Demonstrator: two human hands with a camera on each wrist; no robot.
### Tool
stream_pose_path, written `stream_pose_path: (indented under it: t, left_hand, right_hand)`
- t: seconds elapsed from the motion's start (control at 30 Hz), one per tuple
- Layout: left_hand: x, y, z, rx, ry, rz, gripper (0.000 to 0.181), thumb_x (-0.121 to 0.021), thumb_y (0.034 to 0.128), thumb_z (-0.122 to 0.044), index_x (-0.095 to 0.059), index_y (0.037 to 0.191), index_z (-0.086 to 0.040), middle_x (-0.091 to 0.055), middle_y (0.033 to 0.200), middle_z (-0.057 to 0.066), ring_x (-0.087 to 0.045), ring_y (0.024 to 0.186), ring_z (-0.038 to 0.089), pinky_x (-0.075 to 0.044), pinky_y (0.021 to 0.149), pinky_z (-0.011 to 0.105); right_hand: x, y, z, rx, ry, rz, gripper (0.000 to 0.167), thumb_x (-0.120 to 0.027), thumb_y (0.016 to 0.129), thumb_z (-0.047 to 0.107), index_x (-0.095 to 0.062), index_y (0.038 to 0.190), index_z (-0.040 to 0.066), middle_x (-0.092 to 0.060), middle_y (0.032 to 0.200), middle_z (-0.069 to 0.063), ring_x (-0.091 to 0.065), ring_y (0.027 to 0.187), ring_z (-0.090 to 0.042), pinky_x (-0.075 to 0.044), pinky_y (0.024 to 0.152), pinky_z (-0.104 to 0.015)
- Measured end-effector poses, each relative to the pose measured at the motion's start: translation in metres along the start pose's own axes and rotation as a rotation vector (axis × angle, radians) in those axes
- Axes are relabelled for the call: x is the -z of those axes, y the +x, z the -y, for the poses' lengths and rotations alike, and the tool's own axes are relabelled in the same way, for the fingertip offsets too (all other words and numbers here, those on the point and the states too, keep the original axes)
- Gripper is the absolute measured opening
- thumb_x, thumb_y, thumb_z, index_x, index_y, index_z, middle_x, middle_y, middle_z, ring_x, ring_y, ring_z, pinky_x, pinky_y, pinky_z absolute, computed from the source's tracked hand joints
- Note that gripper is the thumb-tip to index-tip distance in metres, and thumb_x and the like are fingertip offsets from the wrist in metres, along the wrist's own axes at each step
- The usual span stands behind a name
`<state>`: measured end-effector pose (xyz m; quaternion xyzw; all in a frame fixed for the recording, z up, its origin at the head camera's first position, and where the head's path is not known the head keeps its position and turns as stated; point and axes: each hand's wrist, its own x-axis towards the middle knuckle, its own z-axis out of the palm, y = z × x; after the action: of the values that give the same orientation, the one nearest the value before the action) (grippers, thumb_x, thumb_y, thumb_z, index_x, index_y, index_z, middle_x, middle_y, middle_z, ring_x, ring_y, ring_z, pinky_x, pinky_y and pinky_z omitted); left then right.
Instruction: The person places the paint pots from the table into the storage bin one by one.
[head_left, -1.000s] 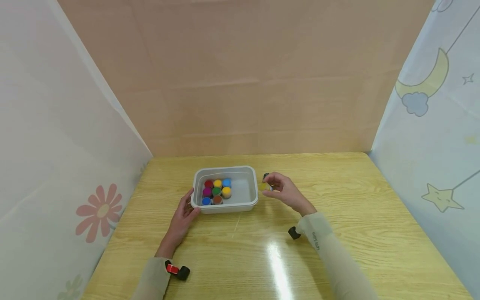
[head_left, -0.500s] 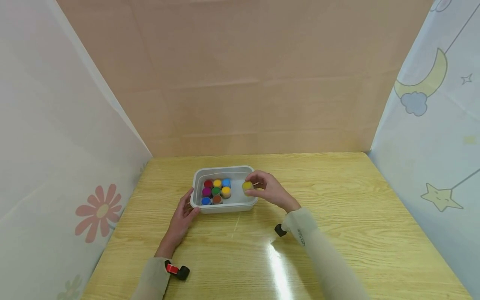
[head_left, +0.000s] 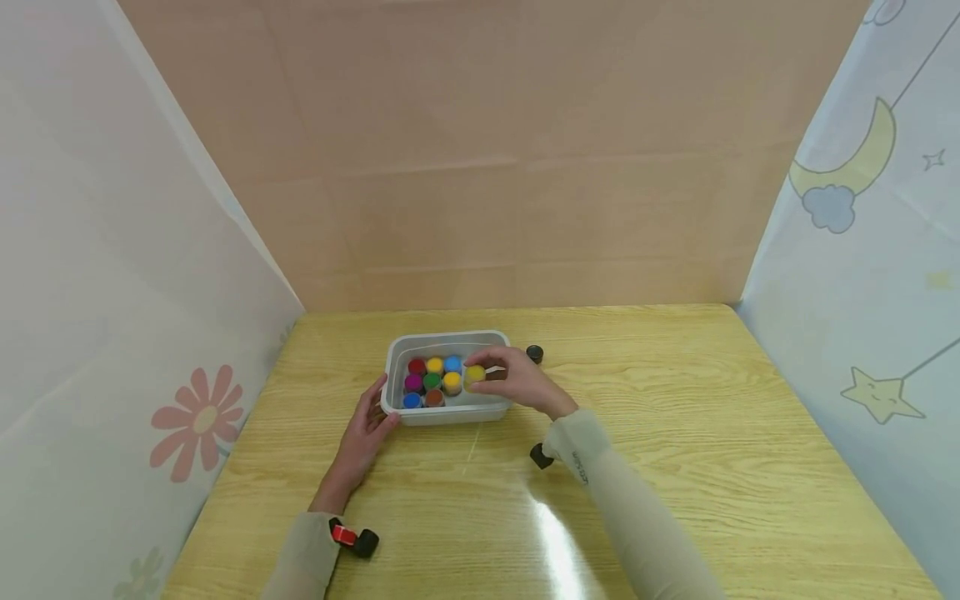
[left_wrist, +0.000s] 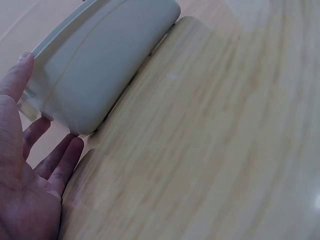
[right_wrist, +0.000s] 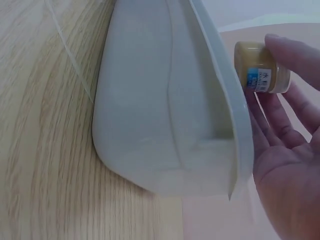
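A pale plastic tub stands on the table with several small paint jars in it, their colours red, yellow, blue, purple, green and brown. My left hand holds the tub's near left corner, thumb at the front and fingers along the left side. Between the thumb and fingers of my right hand is a dull-yellow paint jar, pinched by its sides; its label shows in the right wrist view. In the head view this jar is inside the tub's outline, right beside a yellow paint jar.
Just behind the right hand, a black paint jar stands on the wooden table, outside the tub. A brown sheet closes off the back. Patterned white sheets flank the table on both sides.
My right hand has carried the dull-yellow paint jar leftward from beyond the tub's right side to beside the other jars, uncovering the black jar. My left hand stays at the corner.
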<state>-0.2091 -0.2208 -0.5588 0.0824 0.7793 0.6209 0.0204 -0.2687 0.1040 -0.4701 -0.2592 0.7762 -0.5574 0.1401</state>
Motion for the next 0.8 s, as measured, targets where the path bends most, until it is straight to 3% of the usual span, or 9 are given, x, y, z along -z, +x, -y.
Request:
stream_pose_path:
  t: [0.3, 0.47, 0.67, 0.8]
  left_hand:
    - [0.0, 0.001, 0.0, -0.017, -0.004, -0.002, 0.069, -0.062, 0.1058, -0.025, -0.026, 0.164, -0.034, -0.027, 0.17, 0.008, -0.039, 0.149, 0.035, -0.04, 0.102, 0.008]
    - [0.0, 0.001, 0.001, -0.013, -0.017, 0.0, 0.069, -0.063, 0.1053, -0.024, -0.028, 0.164, -0.034, -0.03, 0.168, 0.011, -0.041, 0.147, 0.036, -0.041, 0.101, 0.008]
    - [-0.001, 0.0, 0.001, -0.009, -0.02, 0.003, 0.069, -0.063, 0.1052, -0.024, -0.028, 0.164, -0.034, -0.031, 0.167, 0.012, -0.042, 0.146, 0.037, -0.042, 0.101, 0.008]
    - [0.0, 0.0, 0.0, -0.011, -0.023, 0.002, 0.069, -0.063, 0.1051, -0.024, -0.028, 0.164, -0.034, -0.031, 0.167, 0.011, -0.042, 0.146, 0.037, -0.042, 0.101, 0.008]
  right_hand:
    - [-0.008, 0.012, 0.001, 0.036, -0.1, 0.036, 0.038, -0.08, 0.091, 0.012, -0.069, 0.126, 0.001, -0.069, 0.125, -0.007, -0.064, 0.113, -0.023, -0.055, 0.102, -0.05]
    - [-0.013, 0.017, 0.004, 0.07, -0.232, 0.056, 0.033, -0.081, 0.091, 0.011, -0.072, 0.122, 0.004, -0.071, 0.117, -0.006, -0.064, 0.102, -0.019, -0.059, 0.089, -0.039]
    - [-0.018, 0.019, 0.006, 0.059, -0.307, 0.064, 0.03, -0.081, 0.089, 0.01, -0.074, 0.118, 0.005, -0.073, 0.113, -0.007, -0.065, 0.094, -0.03, -0.054, 0.075, -0.024]
    - [-0.02, 0.023, 0.005, 0.027, -0.335, 0.07, 0.03, -0.082, 0.09, 0.011, -0.075, 0.119, 0.006, -0.073, 0.114, -0.006, -0.066, 0.086, -0.019, -0.054, 0.075, -0.024]
